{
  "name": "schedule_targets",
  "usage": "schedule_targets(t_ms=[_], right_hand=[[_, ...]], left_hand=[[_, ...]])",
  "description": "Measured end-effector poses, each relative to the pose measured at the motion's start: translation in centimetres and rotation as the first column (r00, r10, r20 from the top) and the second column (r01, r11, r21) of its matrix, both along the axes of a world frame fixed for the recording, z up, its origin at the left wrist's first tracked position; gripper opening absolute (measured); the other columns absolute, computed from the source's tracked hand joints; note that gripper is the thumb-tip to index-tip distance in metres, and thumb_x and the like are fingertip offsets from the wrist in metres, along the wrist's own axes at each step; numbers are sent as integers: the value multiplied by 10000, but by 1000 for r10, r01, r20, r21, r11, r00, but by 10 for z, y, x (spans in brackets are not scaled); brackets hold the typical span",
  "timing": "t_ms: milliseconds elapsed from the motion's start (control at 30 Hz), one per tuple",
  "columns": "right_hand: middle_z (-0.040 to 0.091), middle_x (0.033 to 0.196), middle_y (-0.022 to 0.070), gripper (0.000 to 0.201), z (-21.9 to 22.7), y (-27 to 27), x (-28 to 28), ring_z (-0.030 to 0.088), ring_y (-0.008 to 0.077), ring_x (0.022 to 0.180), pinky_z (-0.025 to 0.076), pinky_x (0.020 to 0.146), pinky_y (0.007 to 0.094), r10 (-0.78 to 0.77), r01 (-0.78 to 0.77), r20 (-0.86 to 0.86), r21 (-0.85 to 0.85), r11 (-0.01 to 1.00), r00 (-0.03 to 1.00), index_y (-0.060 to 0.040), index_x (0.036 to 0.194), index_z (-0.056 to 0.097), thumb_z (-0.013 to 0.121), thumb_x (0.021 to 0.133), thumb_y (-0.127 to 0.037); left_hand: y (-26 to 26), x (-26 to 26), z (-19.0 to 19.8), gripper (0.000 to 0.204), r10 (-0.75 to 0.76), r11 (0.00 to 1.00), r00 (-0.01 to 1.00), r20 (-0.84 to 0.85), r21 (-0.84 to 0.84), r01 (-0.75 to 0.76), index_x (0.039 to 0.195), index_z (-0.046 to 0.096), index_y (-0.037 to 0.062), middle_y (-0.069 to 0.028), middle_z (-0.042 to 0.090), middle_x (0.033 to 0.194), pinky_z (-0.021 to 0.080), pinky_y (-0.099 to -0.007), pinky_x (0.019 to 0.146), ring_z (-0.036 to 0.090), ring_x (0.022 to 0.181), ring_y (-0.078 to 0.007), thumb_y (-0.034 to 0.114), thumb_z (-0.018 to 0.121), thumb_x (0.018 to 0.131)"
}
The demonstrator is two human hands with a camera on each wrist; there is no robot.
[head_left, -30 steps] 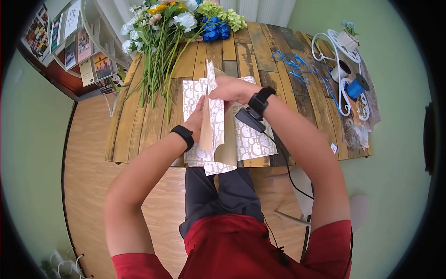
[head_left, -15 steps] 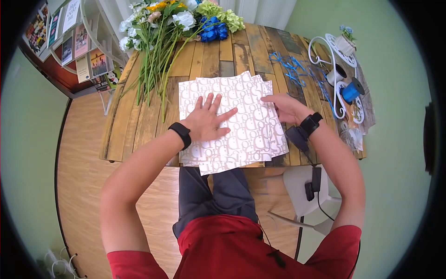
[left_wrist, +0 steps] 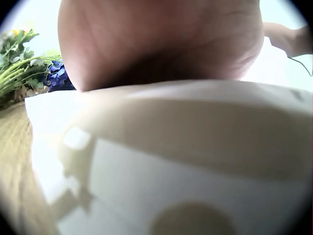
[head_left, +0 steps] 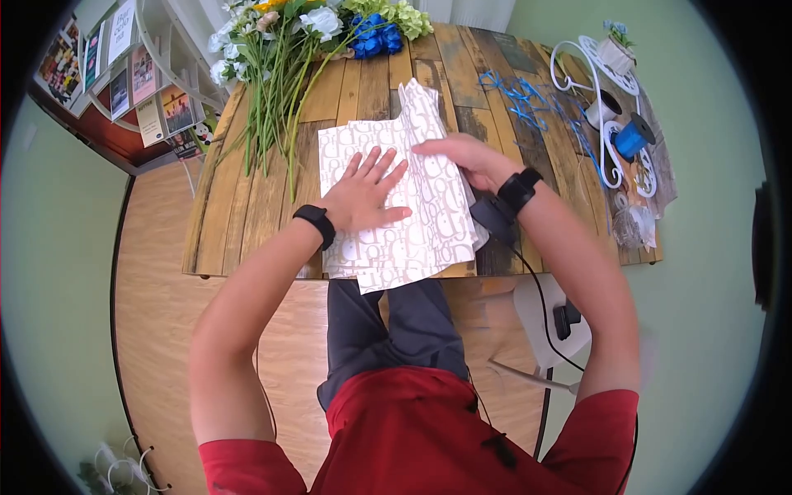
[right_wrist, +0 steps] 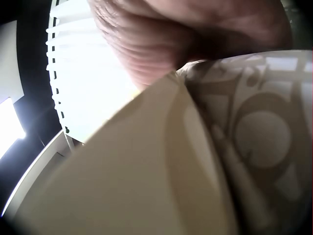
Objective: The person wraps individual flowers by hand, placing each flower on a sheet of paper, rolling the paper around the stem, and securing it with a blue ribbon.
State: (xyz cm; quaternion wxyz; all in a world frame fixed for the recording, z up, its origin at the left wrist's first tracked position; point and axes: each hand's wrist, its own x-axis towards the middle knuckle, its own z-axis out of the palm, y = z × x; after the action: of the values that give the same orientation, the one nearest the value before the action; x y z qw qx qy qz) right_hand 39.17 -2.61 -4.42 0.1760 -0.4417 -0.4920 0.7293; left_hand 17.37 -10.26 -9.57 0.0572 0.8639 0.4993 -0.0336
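Sheets of white wrapping paper (head_left: 388, 256) with a beige letter pattern lie stacked at the table's near edge. My left hand (head_left: 363, 198) rests on them with fingers spread; the left wrist view shows its palm side close over the patterned paper (left_wrist: 127, 181). On the right, my right hand (head_left: 474, 159) pinches the paper's right side, thumb on top and the other fingers mostly hidden beneath. There the paper is pulled up into a ridge (head_left: 422, 111) toward the far end. In the right wrist view a raised fold of paper (right_wrist: 132, 171) stands below the hand.
Long-stemmed flowers (head_left: 276, 107) lie at the far left of the wooden table (head_left: 272, 231). Tangled blue ribbon (head_left: 516, 103), a blue ribbon spool (head_left: 634, 137) and a white scrolled metal stand (head_left: 609, 177) are at the right. A cable (head_left: 540, 301) hangs from my right wrist.
A second ago both hands held paper raised on edge; half a second ago it lay flat under the spread left hand. Since then the right hand has moved left, buckling the paper's right side upward.
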Motion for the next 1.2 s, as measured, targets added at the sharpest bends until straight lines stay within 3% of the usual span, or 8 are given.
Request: schedule_targets(t_ms=[233, 400, 700, 767, 833, 900, 1000, 1200], right_hand=[[522, 1289, 245, 853, -1, 13, -15, 645, 270, 1030, 562, 799, 369, -121, 127, -84, 75, 989, 989, 100, 1369, 295, 815, 731, -127], [579, 1267, 182, 818, 6, 14, -19, 610, 217, 1091, 501, 903, 328, -116, 66, 50, 571, 818, 992, 13, 1440, 326, 742, 736, 8], [191, 1584, 249, 894, 17, 14, -61, 595, 151, 1051, 494, 795, 252, 9, 35, -86, 490, 871, 996, -127, 1540, 271, 663, 760, 68], [463, 1422, 247, 858, 23, 7, -75, 613, 120, 897, 486, 686, 243, -28, 49, -47, 544, 838, 999, -154, 1530, 312, 646, 774, 75], [651, 1068, 157, 826, 26, 8, -85, 596, 104, 738, 467, 608, 256, 60, -81, 58, 485, 871, 996, -171, 1521, 342, 636, 787, 67], [622, 808, 64, 746, 26, 8, -96, 558, 103, 635, 441, 557, 269, 83, -89, 35, 500, 861, 996, -146, 1479, 422, 638, 793, 53], [648, 891, 100, 618, 14, 13, -106, 600, 127, 703, 480, 601, 279, 103, -131, 85, 477, 869, 991, -51, 1408, 484, 618, 811, 31], [597, 1265, 220, 363, 13, 30, -72, 609, 335, 1162, 483, 1018, 449, 264, -275, -297, 5, 961, 918, 86, 1278, 505, 472, 986, -129]], left_hand=[[20, -12, 8, 837, 24, 966, 982, 188, -257, 26, 1556, 197, 129, -168, 43, 1626, -21, -438, 1201, -53, 1504, -312, 609, 470, 927], [24, -14, 9, 839, 3, 954, 985, 172, -296, 49, 1557, 195, 133, -165, 28, 1627, -25, -443, 1200, -69, 1503, -309, 561, 526, 916], [26, -28, -4, 839, -115, 975, 981, 156, -174, 142, 1513, 298, 64, -203, 144, 1603, 18, -468, 1210, 35, 1497, -367, 501, 554, 844], [36, -46, -40, 833, -172, 981, 984, 46, -87, 175, 1501, 315, 51, -199, 215, 1585, 24, -470, 1214, 81, 1490, -381, 479, 554, 827], [24, -49, -41, 856, 38, 891, 656, 754, -323, 320, 1497, 313, 49, -192, 261, 1570, 24, -458, 1216, 116, 1482, -385, 506, 552, 815], [17, -54, -26, 830, -190, 958, 915, 357, -137, 252, 1503, 294, 53, -161, 322, 1547, 21, -450, 1216, 198, 1472, -309, 475, 569, 843], [10, -50, -16, 812, 759, 547, 213, 616, -780, 304, 1502, 305, 70, -88, 348, 1528, 171, -391, 1201, 323, 1402, -177, 284, 705, 828], [-5, -69, -5, 726, 654, 648, 347, 672, -734, 202, 1514, 282, 63, -86, 388, 1503, 273, -361, 1143, 388, 1333, -170, 181, 632, 888]])
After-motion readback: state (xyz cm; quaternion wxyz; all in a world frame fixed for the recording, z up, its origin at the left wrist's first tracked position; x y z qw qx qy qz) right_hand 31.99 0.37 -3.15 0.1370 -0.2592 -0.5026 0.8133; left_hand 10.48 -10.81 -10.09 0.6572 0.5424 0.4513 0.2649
